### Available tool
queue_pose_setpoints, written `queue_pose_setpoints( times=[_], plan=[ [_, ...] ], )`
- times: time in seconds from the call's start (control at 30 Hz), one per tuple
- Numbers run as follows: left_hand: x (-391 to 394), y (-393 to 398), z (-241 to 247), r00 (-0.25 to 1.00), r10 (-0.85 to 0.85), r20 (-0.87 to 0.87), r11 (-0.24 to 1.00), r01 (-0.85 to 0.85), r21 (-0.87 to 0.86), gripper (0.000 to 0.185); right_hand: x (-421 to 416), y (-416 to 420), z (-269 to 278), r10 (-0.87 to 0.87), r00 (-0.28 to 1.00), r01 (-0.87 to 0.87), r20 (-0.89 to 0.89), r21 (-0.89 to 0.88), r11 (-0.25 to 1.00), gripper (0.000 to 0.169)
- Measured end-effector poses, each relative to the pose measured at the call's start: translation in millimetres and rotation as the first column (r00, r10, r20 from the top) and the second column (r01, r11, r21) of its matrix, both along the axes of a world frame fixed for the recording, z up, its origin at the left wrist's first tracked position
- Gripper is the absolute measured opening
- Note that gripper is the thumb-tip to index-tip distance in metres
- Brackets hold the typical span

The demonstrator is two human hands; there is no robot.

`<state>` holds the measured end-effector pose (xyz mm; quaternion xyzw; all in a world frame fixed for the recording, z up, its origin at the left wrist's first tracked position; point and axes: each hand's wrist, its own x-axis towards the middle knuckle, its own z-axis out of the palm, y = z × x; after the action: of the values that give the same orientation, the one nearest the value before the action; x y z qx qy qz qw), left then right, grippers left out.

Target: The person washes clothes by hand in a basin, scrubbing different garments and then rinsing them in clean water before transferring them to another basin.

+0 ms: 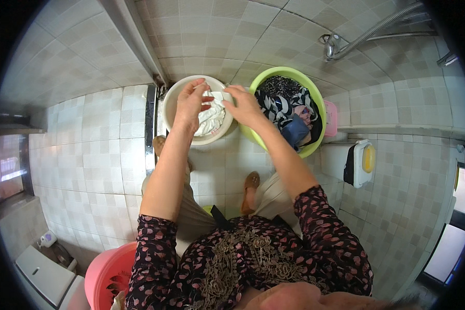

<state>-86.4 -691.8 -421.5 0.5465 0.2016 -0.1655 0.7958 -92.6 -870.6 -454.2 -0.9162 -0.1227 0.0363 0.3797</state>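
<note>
A round white basin [171, 101] stands on the tiled floor against the wall, with a crumpled white cloth [210, 117] in it. Over the basin, my left hand [191, 101] has its fingers spread and curved beside the cloth; whether it touches the fabric is hard to tell. At the basin's right side, my right hand [241, 104] pinches a raised white part of the cloth between thumb and fingers. A larger lime-green tub [321, 104] to the right holds dark patterned, striped, blue and pink clothes [290, 116].
A pink container [330, 118] sits behind the green tub, and a white bin with a yellow lid part [368, 159] stands to its right. A pink bucket [104, 267] is at my lower left. A metal shower hose [376, 25] and tap [330, 46] are on the wall.
</note>
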Motion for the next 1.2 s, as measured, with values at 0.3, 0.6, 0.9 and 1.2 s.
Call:
queue_pose_setpoints(
  times=[0.3, 0.6, 0.9, 1.2],
  plan=[
    [-16.4, -45.4, 15.2, 0.945, -0.315, 0.089, 0.946, 0.305, 0.107, 0.035, 45.7, -205.6, -34.7, -0.349, 0.927, 0.371, 0.136, -0.456, 0.809, 0.03],
    [-20.1, -60.4, 5.0, 0.895, -0.445, 0.018, 0.886, 0.437, 0.157, 0.036, 55.8, -151.8, -141.0, -0.278, 0.926, -0.054, -0.256, -0.817, 0.573, 0.039],
    [-9.3, -66.3, -9.4, 0.852, -0.52, 0.06, 0.846, 0.503, 0.176, 0.031, 62.2, -181.5, -98.3, -0.284, 0.926, 0.171, -0.25, -0.394, 0.903, 0.038],
    [-14.1, -80.5, -4.1, 0.81, -0.577, 0.106, 0.809, 0.548, 0.215, 0.033, 22.5, -197.7, 111.0, -0.196, 0.98, 0.198, 0.031, -0.167, 0.966, 0.031]
  ],
)
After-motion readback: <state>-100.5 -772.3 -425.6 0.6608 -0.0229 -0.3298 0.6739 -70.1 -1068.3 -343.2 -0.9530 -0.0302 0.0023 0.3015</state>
